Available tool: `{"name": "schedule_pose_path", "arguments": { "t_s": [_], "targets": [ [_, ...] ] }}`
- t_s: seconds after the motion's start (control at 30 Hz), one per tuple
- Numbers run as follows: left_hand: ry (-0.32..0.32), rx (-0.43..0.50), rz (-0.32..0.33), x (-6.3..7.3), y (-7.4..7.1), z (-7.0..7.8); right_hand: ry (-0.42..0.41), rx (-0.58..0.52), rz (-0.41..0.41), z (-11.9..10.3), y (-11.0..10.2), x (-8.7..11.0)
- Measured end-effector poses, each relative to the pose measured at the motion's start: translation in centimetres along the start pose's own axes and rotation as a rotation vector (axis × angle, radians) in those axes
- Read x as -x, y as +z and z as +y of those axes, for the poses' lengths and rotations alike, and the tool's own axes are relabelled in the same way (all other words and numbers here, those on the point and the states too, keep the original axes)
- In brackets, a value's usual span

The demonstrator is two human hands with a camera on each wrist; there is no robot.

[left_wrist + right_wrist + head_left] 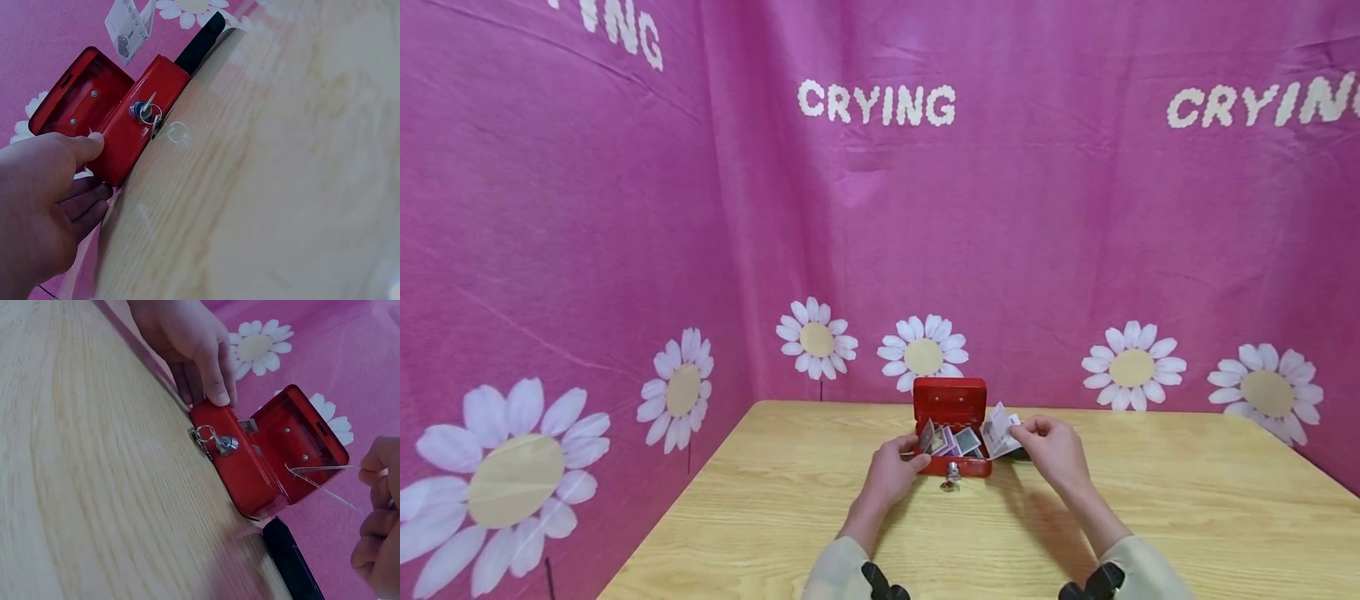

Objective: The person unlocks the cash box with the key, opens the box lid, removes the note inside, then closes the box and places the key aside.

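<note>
Holding a folded paper note [997, 433] by its edge, the right hand [1056, 450] is up in the air just beside the right end of a small red cash box [973, 468]. Its thumb and fingers pinch the note. The note has pictures and print on it. The left hand [891, 475] holds the other end of the box, with its thumb on the front corner and its fingers along the side.

The box sits near the back edge of the wooden bench [752, 500], a bit left of the middle of that edge. Its lid [951, 398] is all the way up, and the lock [228, 445] on the front has a key [150, 103] in it, with a ring [203, 433] hanging down. A flat black thing [290, 559] lies right by the box's right end. I cannot tell what it is.

The work looks part way done. The lid is already up, and some other paper notes [967, 442] are in the box, leaning and lying every which way. This one note is outside the box. I cannot tell if it is on its way in or out. Shutting the lid and turning the key are not done.
</note>
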State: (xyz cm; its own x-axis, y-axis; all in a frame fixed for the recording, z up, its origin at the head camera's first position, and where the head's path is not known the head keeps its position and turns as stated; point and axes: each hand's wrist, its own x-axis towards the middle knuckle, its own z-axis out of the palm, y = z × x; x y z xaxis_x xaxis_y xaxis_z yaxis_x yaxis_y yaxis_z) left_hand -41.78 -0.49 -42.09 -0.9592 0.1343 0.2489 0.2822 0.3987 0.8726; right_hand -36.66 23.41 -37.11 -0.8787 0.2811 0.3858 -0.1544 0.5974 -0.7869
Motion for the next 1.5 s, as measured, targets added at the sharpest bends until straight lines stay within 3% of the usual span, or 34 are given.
{"name": "schedule_pose_path", "arguments": {
  "t_s": [0.27,0.47,0.83,1.07,1.5],
  "targets": [
    [-0.027,-0.013,0.004,-0.1,0.0,0.1,0.012,-0.001,-0.004,0.6,-0.4,-0.3],
    [-0.010,-0.014,0.004,-0.1,0.1,0.0,0.012,0.001,-0.006,1.0,-0.7,-0.4],
    [-0.033,-0.019,0.006,-0.1,0.1,0.0,-0.009,0.068,-0.122,2.1,-1.3,-0.2],
    [-0.029,-0.015,-0.001,-0.1,0.0,0.0,0.020,0.082,-0.143,2.7,-1.3,-0.2],
    [-0.017,-0.022,0.005,-0.2,0.1,-0.1,-0.035,0.152,-0.217,2.9,-1.3,0.1]
  ]
}}
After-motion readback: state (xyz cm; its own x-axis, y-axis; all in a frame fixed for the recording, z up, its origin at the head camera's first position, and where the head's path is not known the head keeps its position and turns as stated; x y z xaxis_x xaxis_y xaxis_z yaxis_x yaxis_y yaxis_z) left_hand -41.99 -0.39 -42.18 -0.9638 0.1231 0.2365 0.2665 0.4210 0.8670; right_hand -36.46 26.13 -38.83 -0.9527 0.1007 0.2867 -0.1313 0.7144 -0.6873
